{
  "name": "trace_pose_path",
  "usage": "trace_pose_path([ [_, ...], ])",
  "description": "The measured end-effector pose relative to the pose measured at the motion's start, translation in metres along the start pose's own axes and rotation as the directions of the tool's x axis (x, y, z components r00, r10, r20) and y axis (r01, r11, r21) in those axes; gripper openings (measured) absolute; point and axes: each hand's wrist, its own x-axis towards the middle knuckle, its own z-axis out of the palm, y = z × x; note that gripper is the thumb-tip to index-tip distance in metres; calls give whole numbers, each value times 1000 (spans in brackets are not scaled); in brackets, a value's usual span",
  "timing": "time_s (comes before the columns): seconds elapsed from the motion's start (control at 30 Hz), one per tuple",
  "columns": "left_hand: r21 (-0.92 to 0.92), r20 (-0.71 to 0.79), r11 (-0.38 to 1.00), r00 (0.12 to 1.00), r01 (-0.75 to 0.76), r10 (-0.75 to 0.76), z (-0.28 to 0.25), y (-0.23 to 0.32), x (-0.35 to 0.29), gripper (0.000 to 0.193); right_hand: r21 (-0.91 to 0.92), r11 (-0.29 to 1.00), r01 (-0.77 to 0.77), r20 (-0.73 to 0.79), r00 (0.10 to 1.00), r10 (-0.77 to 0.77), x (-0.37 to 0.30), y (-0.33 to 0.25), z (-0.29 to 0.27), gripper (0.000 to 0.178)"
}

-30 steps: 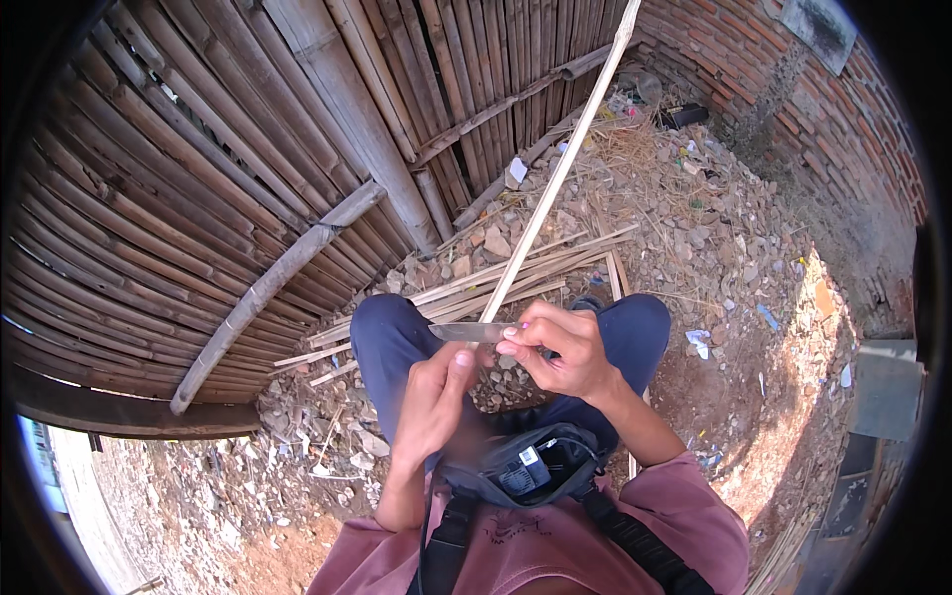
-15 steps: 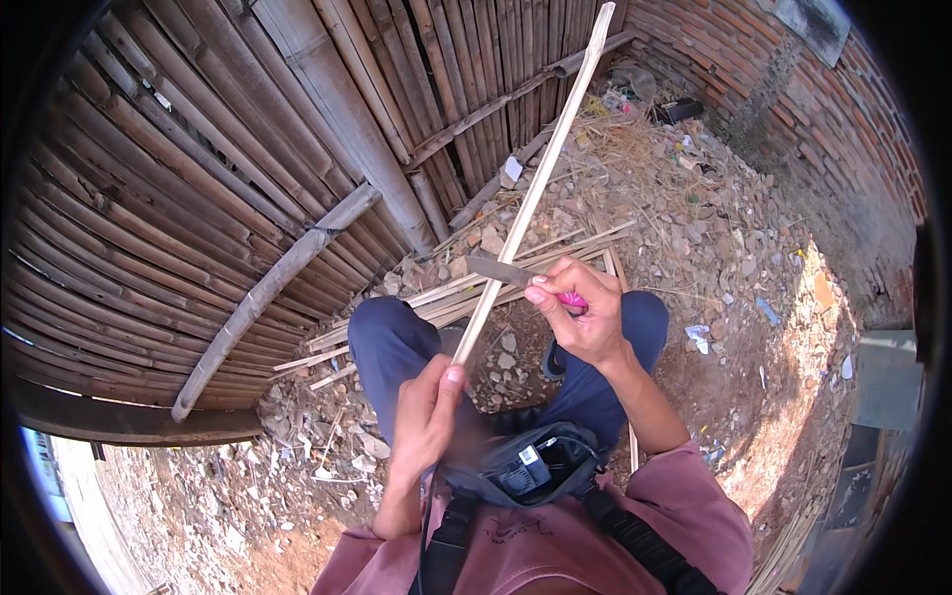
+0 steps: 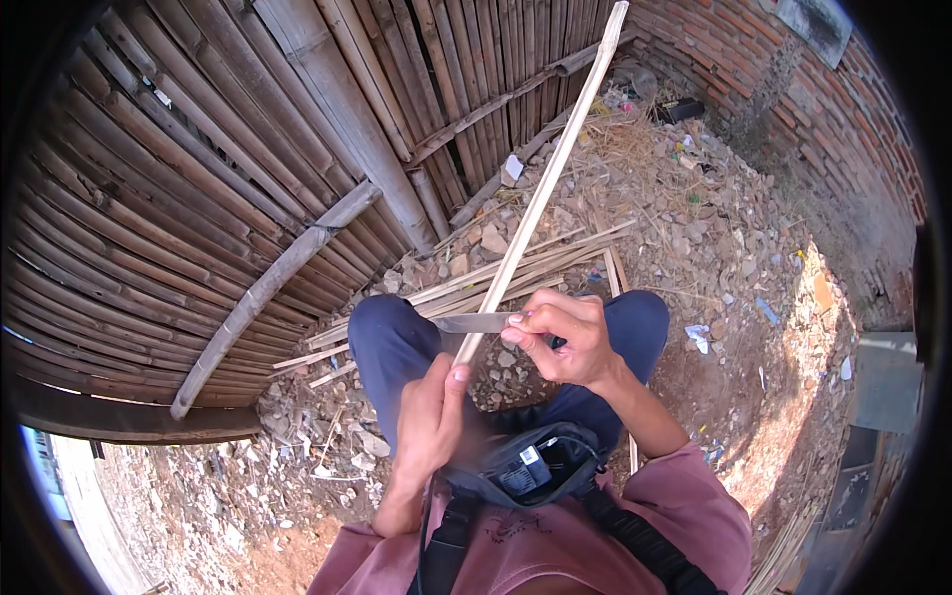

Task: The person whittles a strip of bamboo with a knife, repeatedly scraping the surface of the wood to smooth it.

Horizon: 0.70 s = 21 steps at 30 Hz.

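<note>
A long, pale bamboo strip (image 3: 540,193) slants from my lap up and away to the far right. My left hand (image 3: 430,409) is closed around its near end, thumb along the top. In my right hand (image 3: 569,335) is a knife (image 3: 476,323), whose grey blade points left and lies across the strip a short way above my left thumb. My fingers hide the knife's handle. Both hands are between my bent knees, over the open dark waist bag (image 3: 535,461).
Several bamboo strips (image 3: 446,297) lie on the rubble-strewn ground (image 3: 694,268) beyond my knees. A bamboo-pole wall (image 3: 178,188) rises at left and ahead; a brick wall (image 3: 823,129) stands at far right. A white scrap (image 3: 697,337) is right of my right knee.
My right hand has drawn the knife down along the strip toward my left hand, and the blade has turned more level. The strip's far end has shifted slightly right.
</note>
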Motion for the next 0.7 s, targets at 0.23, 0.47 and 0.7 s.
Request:
trace_pose_path([
  [0.23, -7, 6, 1000, 1000, -15, 15, -1, -6, -2, 41, 14, 998, -68, -203, 977, 69, 5, 18, -10, 19],
  [0.47, -49, -1, 998, 1000, 29, -29, -1, -16, -2, 40, 33, 992, -122, -141, 982, 125, -1, 26, -9, 19],
  [0.7, -34, 12, 998, 999, 49, -48, -2, -10, 0, 37, 3, 999, -33, 14, 999, 33, -9, 9, 2, 18],
])
